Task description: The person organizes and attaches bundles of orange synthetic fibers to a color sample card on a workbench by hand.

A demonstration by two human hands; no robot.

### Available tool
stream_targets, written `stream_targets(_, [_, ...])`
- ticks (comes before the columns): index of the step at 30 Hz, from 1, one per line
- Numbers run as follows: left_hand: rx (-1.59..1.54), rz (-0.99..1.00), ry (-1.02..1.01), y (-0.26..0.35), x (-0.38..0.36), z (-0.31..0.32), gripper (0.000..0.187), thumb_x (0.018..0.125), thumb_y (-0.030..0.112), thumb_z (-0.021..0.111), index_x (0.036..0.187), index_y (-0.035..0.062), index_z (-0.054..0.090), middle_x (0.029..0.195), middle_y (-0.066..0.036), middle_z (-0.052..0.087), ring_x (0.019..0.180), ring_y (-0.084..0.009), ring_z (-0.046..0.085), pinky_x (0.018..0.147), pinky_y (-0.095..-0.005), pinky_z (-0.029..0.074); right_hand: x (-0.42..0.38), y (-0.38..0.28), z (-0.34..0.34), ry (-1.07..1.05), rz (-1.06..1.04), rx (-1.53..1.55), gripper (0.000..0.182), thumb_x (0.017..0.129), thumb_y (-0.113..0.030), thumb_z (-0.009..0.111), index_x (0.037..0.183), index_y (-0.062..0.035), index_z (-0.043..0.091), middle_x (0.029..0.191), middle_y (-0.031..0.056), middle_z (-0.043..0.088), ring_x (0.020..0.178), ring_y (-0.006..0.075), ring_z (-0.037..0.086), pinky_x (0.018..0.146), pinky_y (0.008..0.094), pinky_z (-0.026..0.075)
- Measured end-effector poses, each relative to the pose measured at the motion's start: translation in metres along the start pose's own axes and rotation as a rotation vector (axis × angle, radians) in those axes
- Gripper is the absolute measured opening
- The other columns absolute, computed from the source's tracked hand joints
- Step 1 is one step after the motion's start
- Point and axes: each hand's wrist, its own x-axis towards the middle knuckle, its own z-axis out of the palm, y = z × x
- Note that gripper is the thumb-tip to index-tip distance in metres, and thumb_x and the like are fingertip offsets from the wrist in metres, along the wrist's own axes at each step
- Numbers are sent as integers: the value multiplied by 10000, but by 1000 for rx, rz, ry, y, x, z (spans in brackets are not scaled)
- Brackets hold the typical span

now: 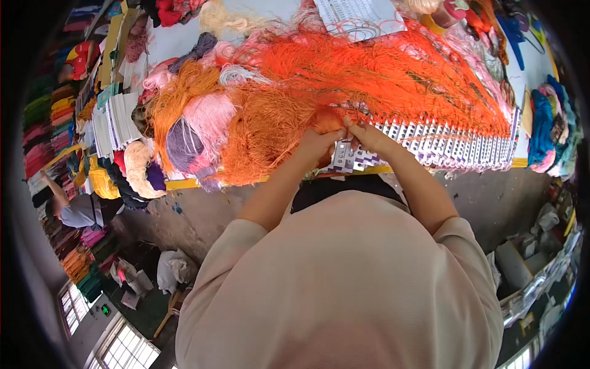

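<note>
My left hand (317,146) and my right hand (370,136) are close together at the table's near side, fingers bent in a pinch. What they pinch, perhaps orange thread or a card's edge, is too small to make out. Just beyond my left fingers is a smooth orange bundle (326,120). Under and between the hands lies a white card with punched holes (342,157). A row of similar punched cards (452,146) runs rightward, strung with threads. Bright orange yarn (369,71) spreads loosely above them. A duller orange yarn heap (261,126) lies left of my left hand.
Pink yarn (210,117) and purple yarn (183,144) lie further left, near a stack of white cards (117,126). A printed sheet (359,17) rests at the back. Blue skeins (541,123) hang at right. Another person (83,209) stands at far left beside shelved yarn.
</note>
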Motion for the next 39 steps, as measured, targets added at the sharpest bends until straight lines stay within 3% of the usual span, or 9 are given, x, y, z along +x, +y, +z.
stream_targets(2, [-48,71,16,-9,7,8,156,816,210,728,842,60,694,652,-1,610,500,-98,499,445,-246,379,-4,1,0,25,13,1,897,789,-857,267,944,-93,711,683,72,613,717,189,562,694,372,430])
stream_targets(6, [71,103,-63,15,-9,19,206,780,161,720,887,-4,663,748,-56,640,667,-143,606,607,-312,475,-16,-11,-5,12,-20,8,891,790,-850,285,637,-51,647,623,69,574,678,167,550,674,359,425])
stream_targets(10, [678,175,-117,-17,16,11,244,748,191,716,919,22,671,798,-130,669,748,-249,659,679,-376,502,-2,6,1,-10,-89,87,737,837,-763,417,633,-79,599,517,-16,461,501,105,415,482,270,316])
stream_targets(14, [1010,298,17,-12,19,-10,270,754,271,697,883,34,685,768,-164,668,771,-344,656,715,-417,508,5,13,1,1,-208,-285,682,839,-693,505,661,-52,658,576,86,591,612,199,619,676,363,488])
stream_targets(17, [446,-196,-9,27,-9,-60,188,834,199,653,890,23,689,784,-78,685,547,-96,535,504,-271,447,-10,10,8,123,-255,-443,428,843,-543,598,922,-128,666,812,91,681,803,248,669,746,390,511])
stream_targets(26, [-1001,404,-175,95,-89,-286,218,919,83,547,1125,18,581,787,-42,598,605,-60,539,556,-174,467,-7,16,24,260,-191,-619,376,838,-410,654,1146,-211,570,929,105,690,906,303,659,780,417,505])
stream_targets(28, [-995,497,234,102,-110,-258,240,947,129,536,1158,19,567,851,-60,624,724,-123,600,723,-229,530,-7,21,26,266,-260,-594,378,839,-403,655,1146,-199,570,931,121,687,907,311,657,786,415,504])
stream_targets(35, [-709,617,-501,79,-131,-189,337,929,268,587,1139,4,599,1063,-88,649,709,-112,516,639,-235,439,-44,-32,55,383,-337,-283,285,858,-269,658,1062,-78,604,772,126,659,710,222,642,640,354,482])
stream_targets(39, [-360,886,-358,103,-153,-142,429,929,315,574,1177,-33,609,1239,-137,594,932,-160,525,843,-294,410,-87,-107,84,394,-705,289,94,925,-95,594,986,-23,583,751,-34,564,658,29,466,580,207,378])
